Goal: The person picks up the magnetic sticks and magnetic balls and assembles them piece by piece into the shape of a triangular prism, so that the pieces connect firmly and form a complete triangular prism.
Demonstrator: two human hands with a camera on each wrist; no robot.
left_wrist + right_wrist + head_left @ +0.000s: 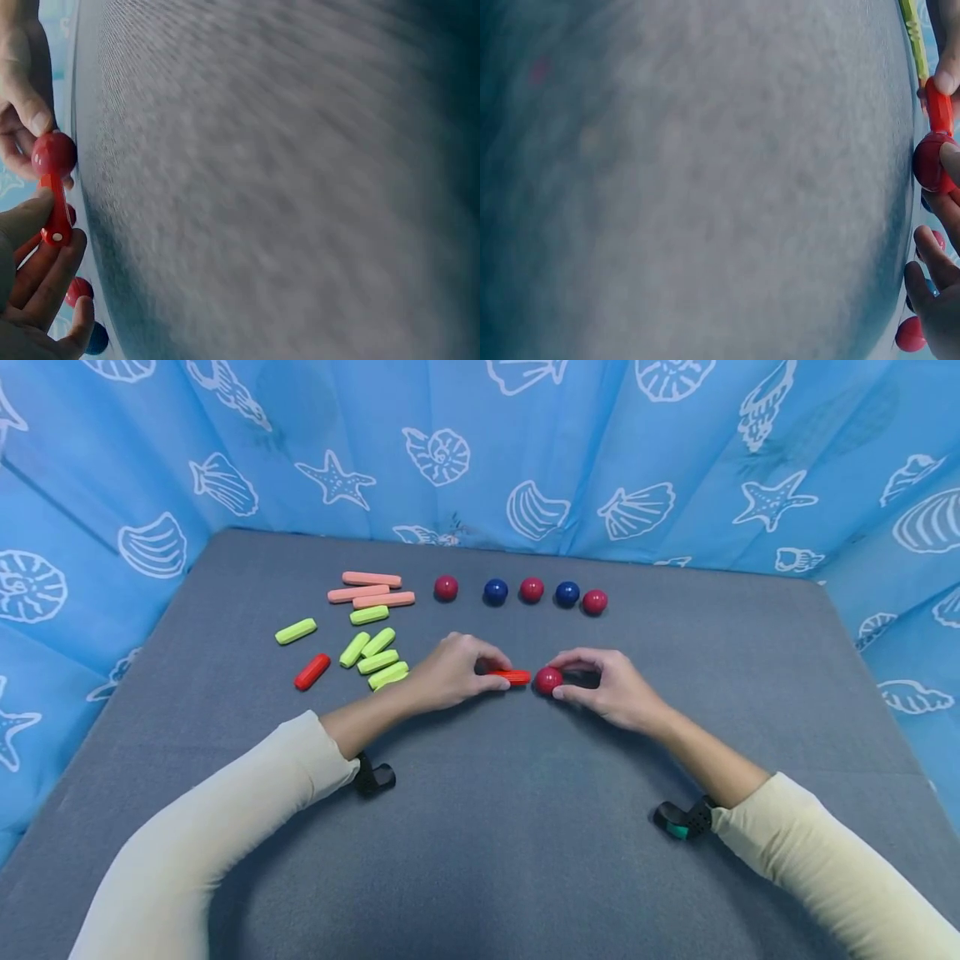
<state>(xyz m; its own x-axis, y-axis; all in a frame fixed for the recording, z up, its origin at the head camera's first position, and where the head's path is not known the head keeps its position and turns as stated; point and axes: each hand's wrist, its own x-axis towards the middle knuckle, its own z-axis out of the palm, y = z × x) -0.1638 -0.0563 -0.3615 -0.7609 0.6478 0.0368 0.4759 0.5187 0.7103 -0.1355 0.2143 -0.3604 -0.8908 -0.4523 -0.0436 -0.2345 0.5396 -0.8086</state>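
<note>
Between thumb and fingers, my left hand [459,672] pinches a short red ribbed stick [517,677] near the middle of the table. My right hand [617,692] holds a shiny dark red ball [548,681] by its sides. The stick's free end points at the ball, with a thin gap between them in the head view. In the left wrist view, the red stick [56,217] shows a small pale dot on its near end, and the ball [54,154] sits right at its far end. The right wrist view also has the stick [939,112] lined up with the ball [932,161].
Beyond the hands, a row of red balls [532,590] and blue balls [496,592] lies across the table [480,827]. To the left are several salmon sticks [371,579], several yellow-green sticks [296,631] and another red stick [312,672]. A blue shell-print curtain [480,452] hangs behind.
</note>
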